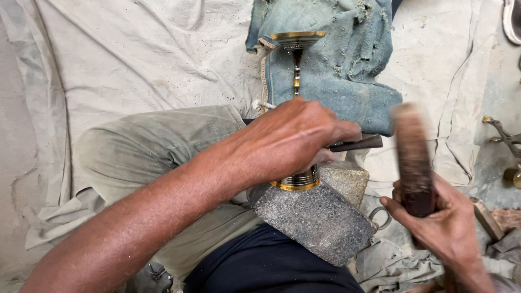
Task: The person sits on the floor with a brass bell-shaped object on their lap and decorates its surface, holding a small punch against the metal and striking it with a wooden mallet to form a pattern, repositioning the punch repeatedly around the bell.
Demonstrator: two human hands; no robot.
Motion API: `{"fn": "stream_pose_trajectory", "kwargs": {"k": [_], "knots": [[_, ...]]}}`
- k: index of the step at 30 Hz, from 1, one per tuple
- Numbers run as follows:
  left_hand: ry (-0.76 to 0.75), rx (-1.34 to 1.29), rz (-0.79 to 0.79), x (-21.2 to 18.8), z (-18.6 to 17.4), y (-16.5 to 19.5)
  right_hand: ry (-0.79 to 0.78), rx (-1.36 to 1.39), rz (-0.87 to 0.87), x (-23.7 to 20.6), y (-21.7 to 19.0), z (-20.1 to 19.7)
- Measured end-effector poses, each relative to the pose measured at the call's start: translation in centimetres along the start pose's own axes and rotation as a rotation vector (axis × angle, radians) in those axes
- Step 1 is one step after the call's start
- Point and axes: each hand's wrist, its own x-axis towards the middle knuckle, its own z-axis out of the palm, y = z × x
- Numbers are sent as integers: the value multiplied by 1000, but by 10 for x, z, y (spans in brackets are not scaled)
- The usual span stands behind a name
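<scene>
A floor-level metalworking shop, this: the person sits right on a dusty grey ground cloth (pixel 135 59) that runs from nine o'clock across to one. A rough stone block (pixel 317 217) at five o'clock serves as the anvil, with a turned brass piece (pixel 297 65) lying over it toward twelve on a grimy blue rag (pixel 336 81). A wooden mallet (pixel 413 157) blurs at three o'clock beside a dark steel punch (pixel 358 144), and loose brass parts (pixel 504 138) lie on the bare floor at the far right.
</scene>
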Motion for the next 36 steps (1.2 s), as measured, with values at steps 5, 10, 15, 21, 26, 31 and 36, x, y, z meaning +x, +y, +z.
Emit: {"fn": "stream_pose_trajectory", "kwargs": {"k": [5,10,15,21,26,31,36], "knots": [[-35,-45,135,5,-4,-4,103,-32,-2,-25,-4,16],[-77,-50,204,0,-20,-3,218,109,-99,-41,-13,31],[-41,-102,311,-5,-24,-5,344,-123,-221,-47,-24,39],[93,-184,327,-17,-17,-15,229,-64,-103,-41,-19,39],[336,-312,-19,-46,-7,-27,85,329,-161,-23,-28,13],[393,-382,-127,-49,-1,-25,-59,544,-481,14,-64,-13],[357,-285,-103,-44,-7,-14,78,-235,-282,31,-99,-23]]}}
